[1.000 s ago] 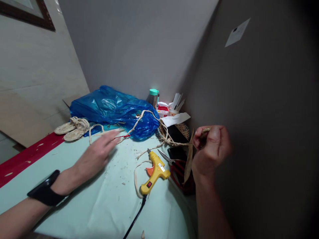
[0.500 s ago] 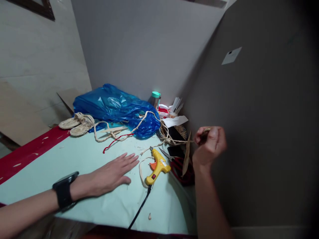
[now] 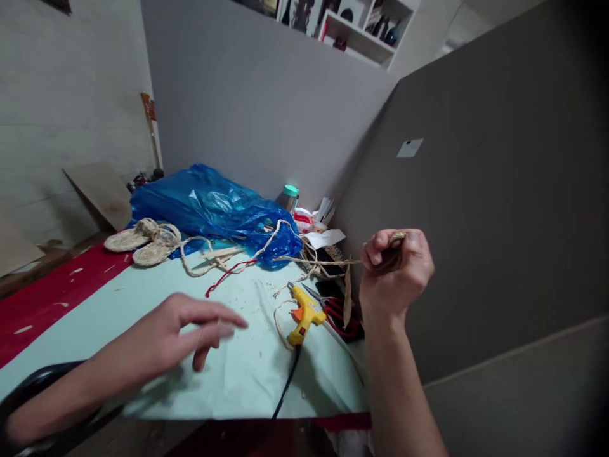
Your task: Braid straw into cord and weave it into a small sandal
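My right hand (image 3: 398, 270) is raised at the right, its fingers closed round a straw-coloured twisted cord (image 3: 345, 261). A stretch of that cord runs left from my fist towards a loose tangle in front of the blue plastic bag (image 3: 204, 200). Fingers apart and bent, my left hand (image 3: 185, 333) hovers just over the pale green table cover (image 3: 247, 381) and holds nothing. Between my hands lies a yellow glue gun (image 3: 308, 314), its black cable leading to the front edge. Red-handled scissors (image 3: 340, 312) rest beside it, partly hidden.
Two small woven straw slippers (image 3: 153, 252) lie at the left near a red cloth edge (image 3: 52, 298). A red string (image 3: 231, 276) lies mid-table. Behind stand a green-capped bottle (image 3: 289, 198) and white papers (image 3: 325, 238). Grey partitions (image 3: 476, 209) close off the back and right.
My left hand has lifted off the table and drawn back to the left, its fingers curling. My right hand keeps its hold on the cord, now pulled straighter. The view has tilted up.
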The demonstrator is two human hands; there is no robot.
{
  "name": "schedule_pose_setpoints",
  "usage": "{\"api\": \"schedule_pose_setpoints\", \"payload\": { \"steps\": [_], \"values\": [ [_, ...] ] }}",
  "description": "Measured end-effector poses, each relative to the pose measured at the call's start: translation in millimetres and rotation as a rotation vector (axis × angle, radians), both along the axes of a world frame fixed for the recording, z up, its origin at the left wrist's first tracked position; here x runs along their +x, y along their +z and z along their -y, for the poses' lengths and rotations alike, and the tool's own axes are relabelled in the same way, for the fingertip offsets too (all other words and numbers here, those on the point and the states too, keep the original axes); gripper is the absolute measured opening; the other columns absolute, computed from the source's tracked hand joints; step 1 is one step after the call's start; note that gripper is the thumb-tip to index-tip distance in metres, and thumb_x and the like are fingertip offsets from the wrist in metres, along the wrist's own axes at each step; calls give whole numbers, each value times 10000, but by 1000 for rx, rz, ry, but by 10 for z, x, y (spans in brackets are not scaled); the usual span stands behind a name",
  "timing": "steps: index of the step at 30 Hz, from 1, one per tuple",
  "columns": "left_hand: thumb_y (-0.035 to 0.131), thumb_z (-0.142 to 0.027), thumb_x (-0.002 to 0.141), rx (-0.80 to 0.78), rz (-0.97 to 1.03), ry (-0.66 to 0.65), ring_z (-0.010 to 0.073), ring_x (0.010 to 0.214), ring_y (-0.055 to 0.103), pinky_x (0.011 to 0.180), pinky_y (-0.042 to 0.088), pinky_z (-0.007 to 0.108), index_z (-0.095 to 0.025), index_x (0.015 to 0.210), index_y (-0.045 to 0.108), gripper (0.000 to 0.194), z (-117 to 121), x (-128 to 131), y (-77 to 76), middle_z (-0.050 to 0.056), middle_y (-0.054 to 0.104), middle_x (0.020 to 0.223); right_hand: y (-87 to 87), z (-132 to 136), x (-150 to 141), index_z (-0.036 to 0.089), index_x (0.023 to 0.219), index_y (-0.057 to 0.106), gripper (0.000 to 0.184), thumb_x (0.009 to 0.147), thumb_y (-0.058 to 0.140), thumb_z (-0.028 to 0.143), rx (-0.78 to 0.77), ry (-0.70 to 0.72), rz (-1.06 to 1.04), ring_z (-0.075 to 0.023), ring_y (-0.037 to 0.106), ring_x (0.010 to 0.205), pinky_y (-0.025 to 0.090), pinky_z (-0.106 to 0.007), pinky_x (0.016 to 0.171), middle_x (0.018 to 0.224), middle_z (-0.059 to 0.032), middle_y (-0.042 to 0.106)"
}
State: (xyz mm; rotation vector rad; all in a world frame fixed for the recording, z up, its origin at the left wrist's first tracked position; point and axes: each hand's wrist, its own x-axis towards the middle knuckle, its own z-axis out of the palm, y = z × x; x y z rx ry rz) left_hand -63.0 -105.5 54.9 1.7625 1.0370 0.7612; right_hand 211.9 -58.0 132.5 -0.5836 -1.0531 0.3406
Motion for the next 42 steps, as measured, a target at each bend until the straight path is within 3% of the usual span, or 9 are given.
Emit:
{"api": "schedule_pose_setpoints", "payload": {
  "steps": [2,4,8,16,20,23,26,31,42],
  "values": [
    [592,-418,912,-114,256,68,132,477,584,598,461,252,-206,881,795,295,-96,223,125,-17,661,505,98,87,-177,200,680,462,264,929,458,286,28,69,20,-71,388,460,310,-202,422,630,34,481],
    [698,-371,850,-300,554,-48,143,552,599,615,462,251,-148,839,793,243,-116,472,192,6,665,546,126,217,-364,194,700,490,282,964,437,276,46,161,38,-79,438,505,361,-218,469,678,19,502],
    [682,-405,867,-406,855,-102,187,792,657,724,527,306,-159,1033,760,306,-60,769,193,82,735,917,-57,530,-685,197,747,515,293,1010,411,276,1,287,30,-90,479,570,413,-236,538,739,10,509],
    [585,-188,926,-457,1183,106,155,864,654,832,534,288,-151,823,713,168,-172,422,29,63,708,895,-801,963,-780,200,890,606,248,1023,448,338,-264,219,-28,-148,654,841,530,-306,798,925,-30,619],
    [429,-195,1002,-481,1213,188,205,879,697,831,568,361,-116,893,677,283,-251,248,85,136,716,927,-1010,958,-764,200,967,614,246,1020,451,376,-366,183,-24,-171,663,923,511,-344,879,1004,-45,639],
    [351,-159,1025,-420,1215,245,122,656,650,669,561,250,-97,877,656,344,-370,156,187,66,637,728,-1039,845,-743,200,983,610,259,1021,437,389,-406,79,135,-181,631,987,477,-311,861,1049,-57,644],
    [327,-114,1023,-315,1174,263,42,396,393,381,339,143,-87,760,630,402,-563,44,318,-47,415,537,-1033,724,-682,210,909,578,278,1041,383,358,-485,23,457,-139,595,810,436,-251,730,881,-12,634],
    [430,-65,976,-197,1010,240,39,356,262,342,235,159,-96,737,648,326,-863,-94,474,-75,332,483,-1087,594,-629,215,696,444,361,1034,383,324,-563,163,720,-114,448,567,349,-240,592,606,48,465],
    [363,-98,986,-269,780,179,59,405,256,364,306,146,-111,846,662,331,-1078,-77,233,-57,354,525,-1069,260,-330,220,687,411,408,1040,348,413,-720,340,798,-123,414,573,315,-256,555,627,35,435]
  ]
}}
